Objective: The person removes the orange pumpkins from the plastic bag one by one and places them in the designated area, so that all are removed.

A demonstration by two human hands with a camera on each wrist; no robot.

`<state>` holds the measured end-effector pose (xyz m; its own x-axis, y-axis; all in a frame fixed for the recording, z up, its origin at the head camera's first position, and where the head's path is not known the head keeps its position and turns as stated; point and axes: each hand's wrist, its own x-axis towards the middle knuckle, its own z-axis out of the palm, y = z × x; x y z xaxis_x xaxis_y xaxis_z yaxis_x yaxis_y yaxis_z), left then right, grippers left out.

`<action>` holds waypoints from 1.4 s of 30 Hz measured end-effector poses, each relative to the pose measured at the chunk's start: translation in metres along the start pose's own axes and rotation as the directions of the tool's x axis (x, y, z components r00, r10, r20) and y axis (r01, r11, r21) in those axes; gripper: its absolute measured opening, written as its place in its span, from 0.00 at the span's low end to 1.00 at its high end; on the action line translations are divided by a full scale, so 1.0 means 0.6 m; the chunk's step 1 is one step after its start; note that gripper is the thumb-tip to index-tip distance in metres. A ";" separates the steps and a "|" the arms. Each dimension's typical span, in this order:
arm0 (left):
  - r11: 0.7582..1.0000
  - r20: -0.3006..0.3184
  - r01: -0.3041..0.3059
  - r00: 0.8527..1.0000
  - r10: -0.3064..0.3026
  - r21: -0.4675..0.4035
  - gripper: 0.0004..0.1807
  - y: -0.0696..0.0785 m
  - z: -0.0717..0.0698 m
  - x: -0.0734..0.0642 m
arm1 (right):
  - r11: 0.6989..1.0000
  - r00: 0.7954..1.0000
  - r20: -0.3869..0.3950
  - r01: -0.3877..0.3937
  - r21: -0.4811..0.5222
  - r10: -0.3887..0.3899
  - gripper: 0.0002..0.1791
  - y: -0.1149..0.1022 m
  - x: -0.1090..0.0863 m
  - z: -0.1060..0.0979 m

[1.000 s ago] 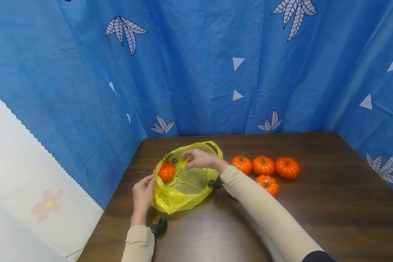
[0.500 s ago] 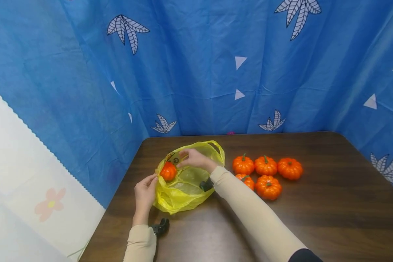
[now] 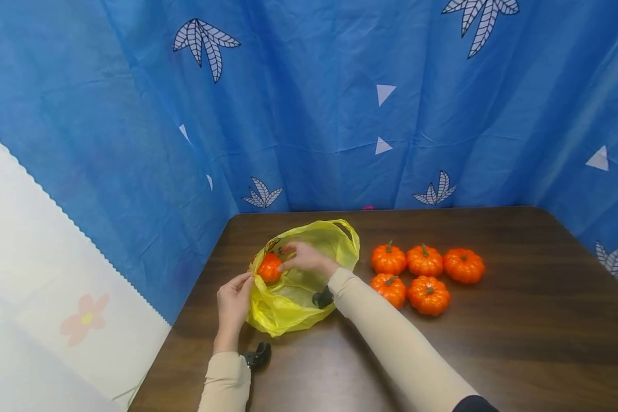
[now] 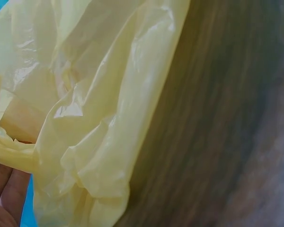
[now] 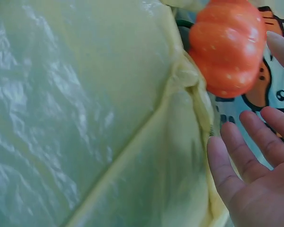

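A yellow plastic bag (image 3: pixel 288 317) lies on the table with its mouth spread. Inside it, near the left rim, sits a small orange pumpkin (image 3: pixel 269 270). My left hand (image 3: pixel 234 300) pinches that left rim between thumb and fingertips; the left wrist view shows mostly bag film (image 4: pixel 85 142), with part of the hand at the lower left. My right hand (image 3: pixel 306 257) reaches into the bag's mouth, fingertips at the pumpkin's right side. In the right wrist view its fingers (image 5: pixel 248 156) are spread around no object, and the thumb is close to the pumpkin (image 5: pixel 227 49); contact is unclear.
Several orange pumpkins, one (image 3: pixel 428 295) in the front row and another (image 3: pixel 463 265) at the back right, stand right of the bag on the brown table (image 3: pixel 535 320). A blue curtain (image 3: pixel 309 114) hangs behind the table's far edge.
My right hand has moved left, from above the bag's middle to the pumpkin inside. Its sleeve uncovers another table pumpkin. The left hand keeps its pinch on the rim.
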<state>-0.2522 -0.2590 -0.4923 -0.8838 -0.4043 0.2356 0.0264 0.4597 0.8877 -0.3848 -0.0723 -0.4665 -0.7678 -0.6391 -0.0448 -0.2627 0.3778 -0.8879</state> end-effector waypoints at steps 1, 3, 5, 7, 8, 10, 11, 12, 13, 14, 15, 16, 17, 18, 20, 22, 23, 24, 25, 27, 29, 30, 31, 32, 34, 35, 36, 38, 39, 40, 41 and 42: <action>1.000 0.000 -0.001 1.000 0.001 0.001 0.12 0.001 0.000 0.000 | 1.000 1.000 -0.004 -0.005 0.002 0.005 0.39 0.001 0.002 0.003; 1.000 -0.002 0.001 1.000 -0.002 -0.005 0.12 0.002 0.000 0.000 | 1.000 1.000 -0.010 -0.012 -0.002 0.012 0.39 0.004 0.005 0.008; 1.000 -0.002 0.008 1.000 -0.008 -0.008 0.12 0.003 0.001 0.000 | 1.000 1.000 -0.015 -0.015 0.008 0.015 0.40 0.007 0.007 0.014; 1.000 -0.004 0.011 1.000 -0.011 -0.008 0.12 0.003 0.001 -0.001 | 1.000 1.000 -0.019 -0.021 0.018 0.021 0.40 0.010 0.008 0.019; 1.000 -0.006 0.012 1.000 -0.012 -0.009 0.12 0.003 0.002 -0.001 | 1.000 1.000 -0.019 -0.023 0.021 0.024 0.41 0.011 0.009 0.021; 1.000 -0.009 0.013 1.000 -0.013 -0.006 0.12 0.003 0.002 -0.001 | 0.999 0.999 -0.021 -0.025 0.029 0.026 0.42 0.011 0.009 0.025; 1.000 -0.011 0.009 1.000 -0.009 -0.007 0.12 0.003 0.002 -0.001 | 0.999 0.999 -0.021 -0.029 0.032 0.029 0.42 0.011 0.010 0.026; 1.000 -0.013 0.005 1.000 -0.005 -0.008 0.12 0.003 0.002 -0.001 | 0.999 0.999 -0.020 -0.029 0.033 0.030 0.42 0.010 0.010 0.027; 1.000 -0.016 0.001 1.000 -0.001 -0.010 0.12 0.003 0.002 -0.002 | 0.999 0.999 -0.019 -0.028 0.032 0.028 0.42 0.010 0.011 0.029; 1.000 -0.018 -0.002 1.000 0.002 -0.012 0.12 0.003 0.001 -0.002 | 0.999 0.999 -0.016 -0.027 0.032 0.028 0.43 0.009 0.011 0.030; 1.000 -0.021 -0.005 1.000 0.004 -0.014 0.12 0.003 0.001 -0.002 | 0.999 1.000 -0.011 -0.026 0.031 0.026 0.43 0.008 0.011 0.031; 1.000 -0.023 -0.008 1.000 0.008 -0.016 0.11 0.003 0.000 -0.003 | 0.999 1.000 -0.009 -0.023 0.028 0.023 0.43 0.008 0.012 0.032; 1.000 -0.025 -0.009 1.000 0.008 -0.017 0.12 0.003 0.000 -0.003 | 0.999 1.000 -0.005 -0.020 0.030 0.020 0.43 0.007 0.012 0.034; 1.000 -0.026 -0.008 1.000 0.008 -0.020 0.12 0.002 0.000 -0.003 | 0.999 1.000 -0.001 -0.017 0.031 0.017 0.43 0.007 0.012 0.034; 1.000 -0.024 -0.003 1.000 0.002 -0.021 0.12 0.000 0.001 -0.003 | 0.999 1.000 0.005 -0.014 0.029 0.014 0.42 0.009 0.011 0.036; 1.000 -0.021 -0.001 1.000 0.001 -0.020 0.11 -0.001 0.003 -0.003 | 1.000 1.000 0.009 -0.014 0.026 0.014 0.42 0.011 0.010 0.037; 1.000 -0.020 -0.006 1.000 0.006 -0.019 0.11 -0.003 0.004 -0.002 | 0.999 1.000 0.010 -0.014 0.028 0.014 0.42 0.013 0.009 0.037; 1.000 -0.019 -0.011 1.000 0.011 -0.019 0.11 -0.003 0.004 -0.002 | 1.000 1.000 0.009 -0.014 0.028 0.014 0.42 0.013 0.009 0.037; 1.000 -0.021 -0.015 1.000 0.015 -0.018 0.11 -0.003 0.004 -0.001 | 1.000 1.000 0.008 -0.011 0.025 0.010 0.41 0.014 0.008 0.037; 1.000 -0.025 -0.023 0.999 0.023 -0.019 0.11 -0.002 0.003 -0.001 | 1.000 1.000 0.008 -0.001 0.024 0.001 0.42 0.014 0.008 0.038; 1.000 -0.024 -0.023 0.999 0.022 -0.021 0.12 0.000 0.002 0.000 | 1.000 1.000 0.005 0.003 0.027 -0.004 0.42 0.014 0.006 0.038; 1.000 -0.023 -0.017 1.000 0.017 -0.022 0.12 0.001 0.002 0.000 | 1.000 1.000 0.005 0.002 0.025 -0.002 0.42 0.013 0.006 0.038; 1.000 -0.021 -0.013 1.000 0.012 -0.021 0.12 0.001 0.001 -0.001 | 1.000 1.000 0.005 0.001 0.028 -0.001 0.42 0.012 0.005 0.039; 1.000 -0.019 -0.011 1.000 0.011 -0.019 0.12 0.001 0.001 -0.001 | 1.000 1.000 0.005 0.001 0.029 -0.001 0.42 0.012 0.004 0.040; 1.000 -0.018 -0.007 1.000 0.006 -0.016 0.12 0.000 0.000 -0.002 | 0.999 1.000 0.005 -0.003 0.033 0.002 0.42 0.011 0.003 0.041; 1.000 -0.019 -0.008 1.000 0.008 -0.013 0.12 0.000 0.000 -0.003 | 0.999 1.000 0.005 -0.004 0.034 0.003 0.42 0.011 0.003 0.042; 1.000 -0.018 -0.009 1.000 0.009 -0.013 0.12 -0.001 0.000 -0.003 | 0.999 1.000 0.004 -0.002 0.036 0.002 0.42 0.011 0.003 0.042; 1.000 -0.019 -0.013 1.000 0.013 -0.015 0.12 0.000 0.000 -0.003 | 0.999 1.000 0.005 0.000 0.039 0.000 0.42 0.011 0.003 0.042; 1.000 -0.019 -0.013 1.000 0.013 -0.015 0.12 0.000 0.000 -0.003 | 0.999 1.000 0.006 -0.001 0.041 0.001 0.43 0.011 0.004 0.041; 1.000 -0.018 -0.013 1.000 0.013 -0.017 0.12 0.000 0.000 -0.003 | 0.999 1.000 0.008 -0.002 0.041 0.002 0.43 0.011 0.004 0.041; 1.000 -0.018 -0.015 1.000 0.014 -0.018 0.12 0.001 0.000 -0.002 | 0.999 1.000 0.012 -0.003 0.038 0.003 0.43 0.011 0.004 0.040; 1.000 -0.019 -0.014 1.000 0.014 -0.020 0.12 0.001 0.001 -0.002 | 0.999 1.000 0.017 -0.004 0.034 0.003 0.43 0.011 0.004 0.040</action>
<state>-0.2514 -0.2580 -0.4922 -0.8741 -0.4132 0.2554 0.0482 0.4495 0.8920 -0.3746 -0.0873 -0.4833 -0.7587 -0.6491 -0.0556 -0.2394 0.3571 -0.9029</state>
